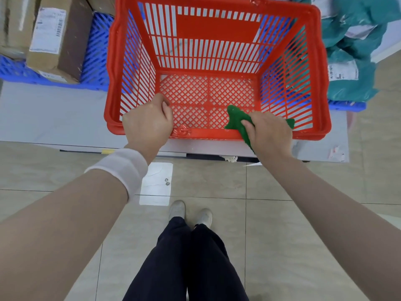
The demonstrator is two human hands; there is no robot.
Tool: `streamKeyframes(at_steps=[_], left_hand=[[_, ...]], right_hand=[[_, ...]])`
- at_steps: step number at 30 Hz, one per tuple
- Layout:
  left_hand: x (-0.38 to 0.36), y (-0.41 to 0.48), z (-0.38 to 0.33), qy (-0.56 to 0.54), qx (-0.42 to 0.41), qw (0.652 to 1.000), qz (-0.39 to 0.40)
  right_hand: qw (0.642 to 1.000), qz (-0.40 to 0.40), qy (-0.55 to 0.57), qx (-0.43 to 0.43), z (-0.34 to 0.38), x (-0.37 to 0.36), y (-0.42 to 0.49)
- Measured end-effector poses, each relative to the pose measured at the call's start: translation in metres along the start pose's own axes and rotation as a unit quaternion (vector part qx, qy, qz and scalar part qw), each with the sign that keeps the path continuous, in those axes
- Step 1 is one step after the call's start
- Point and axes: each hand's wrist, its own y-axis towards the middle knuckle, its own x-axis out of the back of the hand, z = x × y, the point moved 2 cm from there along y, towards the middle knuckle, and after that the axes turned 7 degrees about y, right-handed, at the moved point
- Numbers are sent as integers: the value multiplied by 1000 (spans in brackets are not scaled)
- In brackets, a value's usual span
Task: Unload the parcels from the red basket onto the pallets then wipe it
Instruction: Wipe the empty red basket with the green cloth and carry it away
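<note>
Our left hand (147,124) curled over the near rim of the basket (217,27); our right hand (270,132) clutched a crumpled green cloth (236,120) against that rim. The basket, glossy red plastic with slatted walls and a lattice floor, stood on a grey platform (54,118) between blue pallets (95,51) bearing cardboard boxes (60,40) and teal bags (351,51).

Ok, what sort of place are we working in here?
Probably a parcel depot or pickup point: labelled cardboard boxes and teal mailer bags sit on blue plastic pallets, beside the red basket.
</note>
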Motion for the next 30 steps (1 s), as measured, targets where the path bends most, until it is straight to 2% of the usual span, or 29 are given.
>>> streamKeyframes(at_steps=[2, 4, 6, 8, 9, 11, 12, 13, 16, 18, 20, 22, 24, 27, 30], left_hand=[[0, 0, 0, 2, -2, 1000, 1], [1, -1, -1, 5, -5, 1000, 8], [2, 0, -1, 4, -4, 1000, 13], [2, 0, -1, 2, -2, 1000, 12], [2, -1, -1, -1, -1, 1000, 11], [1, -2, -1, -6, -3, 1000, 7], [1, -2, -1, -6, -5, 1000, 4], [0, -3, 0, -6, -6, 1000, 0], [-1, -1, 0, -4, -3, 1000, -1], [0, 0, 0, -3, -2, 1000, 4], [0, 0, -1, -5, -2, 1000, 4], [1, -1, -1, -7, -1, 1000, 4], [1, 0, -1, -8, 5, 1000, 11], [2, 1, -1, -6, 17, 1000, 23], [2, 1, -2, -13, 25, 999, 28]], right_hand=[[993, 57, 11, -107, 3, -6, 9], [977, 99, 92, -166, -5, -2, 23], [947, 100, 258, -164, -10, 16, 32], [930, 126, 332, -93, 1, 28, 28], [939, 167, 296, -46, 10, 25, 22], [964, 249, 81, 52, 27, 2, 6], [965, 251, -3, 81, 35, -9, 2], [966, 242, -38, 85, 42, -16, 3], [984, 171, -1, 53, 47, -25, 20], [980, 196, 13, 16, 48, -31, 33], [951, 303, 52, -35, 52, -35, 48], [898, 419, 103, -87, 54, -39, 57], [849, 498, 119, -126, 47, -35, 60], [822, 546, 32, -157, 19, -21, 56], [827, 536, -32, -165, 7, -10, 56]])
